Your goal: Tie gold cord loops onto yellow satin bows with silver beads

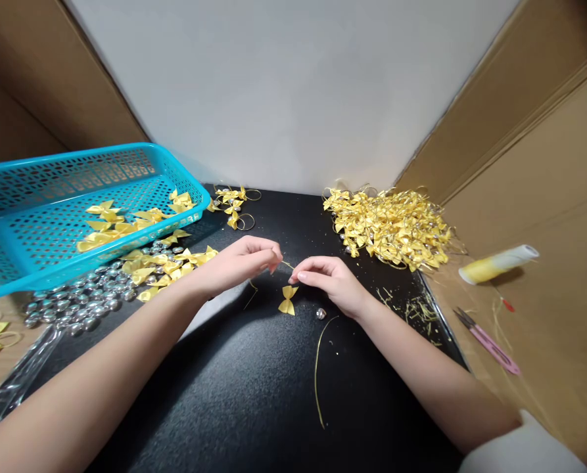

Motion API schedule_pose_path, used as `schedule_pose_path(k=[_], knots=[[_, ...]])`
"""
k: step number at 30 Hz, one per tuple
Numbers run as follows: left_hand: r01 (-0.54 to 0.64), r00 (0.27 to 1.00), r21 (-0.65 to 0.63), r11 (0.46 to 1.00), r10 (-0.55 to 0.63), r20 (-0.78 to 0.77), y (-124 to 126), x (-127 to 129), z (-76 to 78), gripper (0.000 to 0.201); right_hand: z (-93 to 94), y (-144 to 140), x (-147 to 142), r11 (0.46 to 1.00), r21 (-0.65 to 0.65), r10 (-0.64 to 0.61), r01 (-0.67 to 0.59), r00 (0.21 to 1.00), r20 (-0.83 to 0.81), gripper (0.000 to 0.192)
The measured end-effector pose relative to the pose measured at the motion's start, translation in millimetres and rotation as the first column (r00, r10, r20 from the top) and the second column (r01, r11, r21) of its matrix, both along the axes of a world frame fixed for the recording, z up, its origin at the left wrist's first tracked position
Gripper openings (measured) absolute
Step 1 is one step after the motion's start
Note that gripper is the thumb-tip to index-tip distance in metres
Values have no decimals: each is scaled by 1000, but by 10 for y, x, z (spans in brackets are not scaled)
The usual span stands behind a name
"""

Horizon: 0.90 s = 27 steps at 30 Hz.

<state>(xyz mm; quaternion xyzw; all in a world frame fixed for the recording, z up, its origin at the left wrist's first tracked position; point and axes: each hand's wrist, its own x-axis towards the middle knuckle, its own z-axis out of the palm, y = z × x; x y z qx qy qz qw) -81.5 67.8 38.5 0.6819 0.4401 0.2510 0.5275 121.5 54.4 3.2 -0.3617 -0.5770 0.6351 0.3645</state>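
My left hand [244, 259] and my right hand [330, 279] meet over the middle of the black mat [254, 387]. Both pinch a thin gold cord [287, 265] stretched between their fingertips. A small yellow ribbon bow [288, 299] hangs on the cord just below my right fingers. A small silver bell [321, 314] lies on the mat beside my right hand. The cord's loose end [317, 374] trails toward me across the mat.
A blue plastic basket [37, 263] with yellow bows sits at left, silver bells [76, 299] and loose bows [165, 266] beside it. A heap of finished bows [392, 226] lies at back right. A spool [497, 264] and pink scissors [490, 343] rest at right. Cardboard walls surround.
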Motion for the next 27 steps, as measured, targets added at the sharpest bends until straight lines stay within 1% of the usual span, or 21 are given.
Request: schedule_pose_path(k=[3, 5, 6, 8, 9, 11, 12, 13, 14, 15, 17, 18, 19, 20, 22, 24, 27], knots=[[-68, 998, -47, 997, 68, 0, 26, -15, -43, 21, -20, 18, 7, 994, -110, 9, -16, 998, -65, 8], [-98, 995, -34, 995, 97, -36, 47, -28, -58, 22, -24, 25, 8, 987, -159, 12, -25, 996, -84, 8], [-104, 993, -13, 995, 103, -65, 56, -34, -61, 23, -21, 27, 9, 986, -164, 12, -26, 997, -81, 8], [-80, 987, 38, 996, 84, -137, 65, -40, -57, 24, -1, 25, 12, 993, -119, 11, -15, 999, -38, 9], [-66, 983, 59, 996, 75, -166, 61, -39, -52, 22, 16, 20, 15, 998, -65, 9, -8, 1000, 5, 9], [-49, 982, 102, 994, 66, -175, 34, -23, -38, 19, 60, 2, 23, 993, 117, -22, 7, 992, 128, 9], [-42, 987, 130, 991, 62, -149, 11, -8, -30, 25, 85, -11, 28, 971, 238, -52, 3, 979, 197, 9], [-33, 994, 159, 987, 49, -100, -17, 13, -23, 33, 111, -27, 34, 930, 367, -91, -12, 961, 262, 10], [-9, 999, 177, 984, 16, -38, -47, 37, -17, 40, 136, -43, 40, 871, 490, -135, -41, 938, 318, 10], [34, 999, 175, 984, -39, 25, -77, 64, -14, 42, 160, -59, 46, 800, 596, -182, -77, 914, 363, 10], [133, 981, 109, 985, -146, 127, -127, 117, -14, 39, 204, -85, 60, 663, 731, -271, -158, 860, 432, 11], [161, 974, 61, 985, -169, 149, -142, 139, -18, 35, 223, -93, 67, 611, 767, -308, -195, 834, 457, 11], [171, 973, 16, 985, -172, 153, -151, 156, -24, 32, 239, -98, 74, 570, 791, -341, -223, 811, 475, 12], [165, 977, -19, 986, -161, 141, -153, 167, -32, 28, 252, -100, 81, 541, 803, -364, -249, 792, 490, 13], [122, 988, -50, 991, -116, 101, -145, 174, -48, 25, 271, -97, 91, 510, 813, -389, -280, 768, 509, 14], [84, 995, -55, 995, -80, 66, -132, 172, -59, 25, 279, -92, 96, 498, 818, -402, -289, 758, 513, 14], [59, 998, -44, 997, -57, 33, -125, 171, -57, 26, 280, -91, 98, 488, 826, -416, -280, 758, 503, 14]])
